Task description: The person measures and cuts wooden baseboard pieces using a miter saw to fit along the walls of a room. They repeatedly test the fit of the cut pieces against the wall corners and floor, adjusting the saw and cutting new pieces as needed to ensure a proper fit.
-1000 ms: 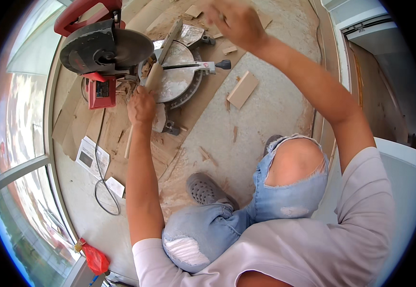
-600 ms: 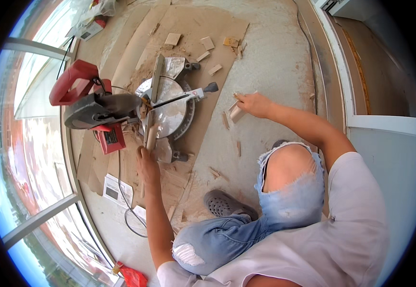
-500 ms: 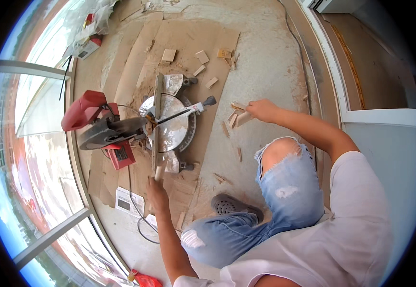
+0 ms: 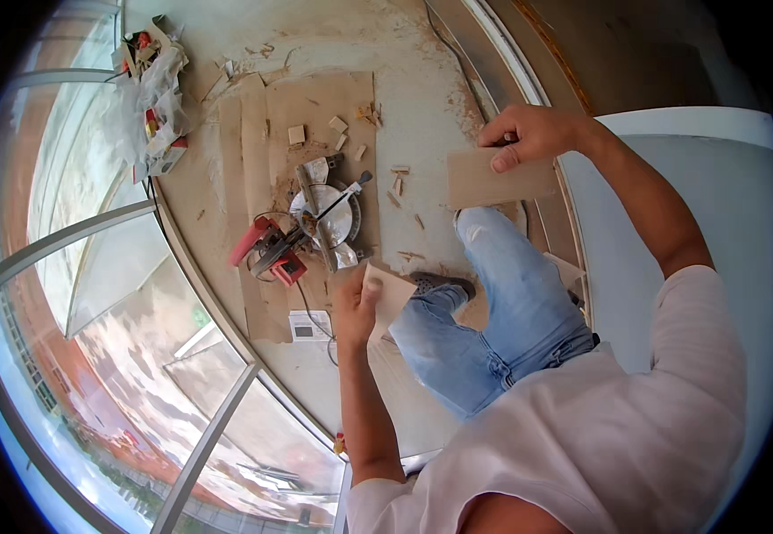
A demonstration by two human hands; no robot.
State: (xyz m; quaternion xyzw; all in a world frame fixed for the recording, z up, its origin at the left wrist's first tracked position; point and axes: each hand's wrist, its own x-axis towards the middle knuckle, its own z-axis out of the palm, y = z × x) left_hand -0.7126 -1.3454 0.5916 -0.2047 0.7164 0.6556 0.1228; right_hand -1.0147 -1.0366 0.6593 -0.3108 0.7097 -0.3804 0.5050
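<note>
Two cut pieces in hand, both away from the miter saw, which sits idle on cardboard. Left hand grips a pale plank offcut just beside the saw; right hand pinches a longer tan plank piece, flat, matte, square-edged. Small wood scraps beyond the saw.

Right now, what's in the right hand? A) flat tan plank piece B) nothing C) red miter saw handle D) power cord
A: the right hand grips one end of a flat tan plank piece, lifted clear of the floor, while the red miter saw sits untouched on the cardboard and the left hand holds a second, paler offcut.
</note>
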